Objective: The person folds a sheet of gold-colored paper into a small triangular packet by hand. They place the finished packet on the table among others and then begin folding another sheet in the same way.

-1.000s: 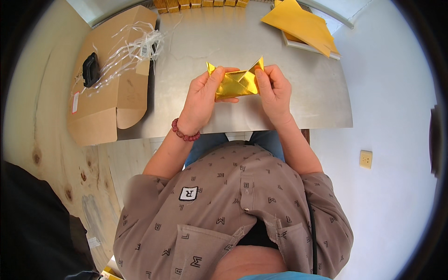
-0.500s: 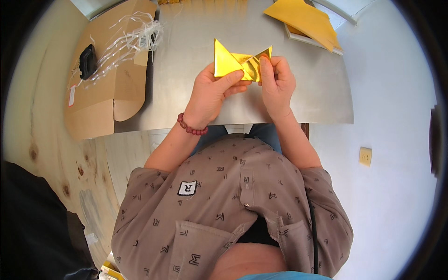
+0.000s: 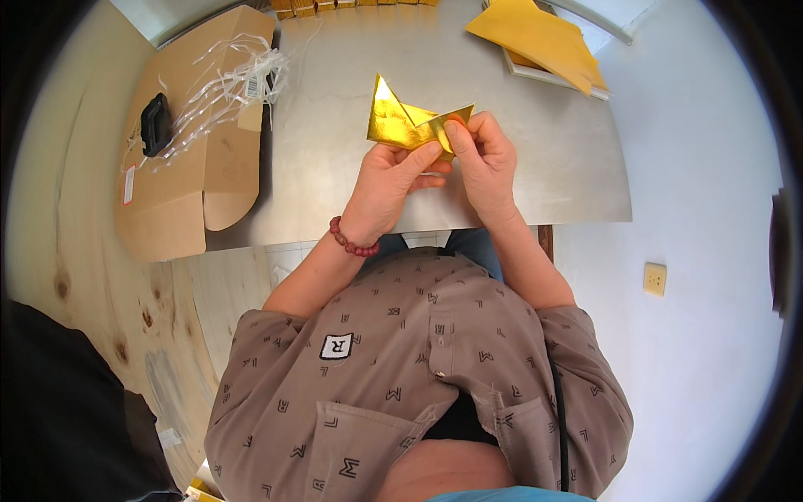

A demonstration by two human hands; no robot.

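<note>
A shiny gold foil paper (image 3: 391,120), folded with a pointed corner up at each end, is held above the metal table (image 3: 335,84). My left hand (image 3: 391,177) grips its lower edge, thumb in front near the middle and fingers behind. On the paper's right end my right hand (image 3: 483,159) is closed, its thumb pressed on the folded flap against the bent index finger. Both thumbs are close together. The hands hide the paper's lower right part.
To the left lies a brown cardboard piece (image 3: 184,188) with a black plastic item (image 3: 155,125) and clear plastic strands (image 3: 213,100). Yellow sheets (image 3: 539,42) are stacked at the back right. A row of gold folded pieces (image 3: 335,5) lines the far edge.
The gold paper has tilted and shifted slightly left and down. Its right flap is folded further over toward the middle, and my right hand has moved inward, closer to my left thumb.
</note>
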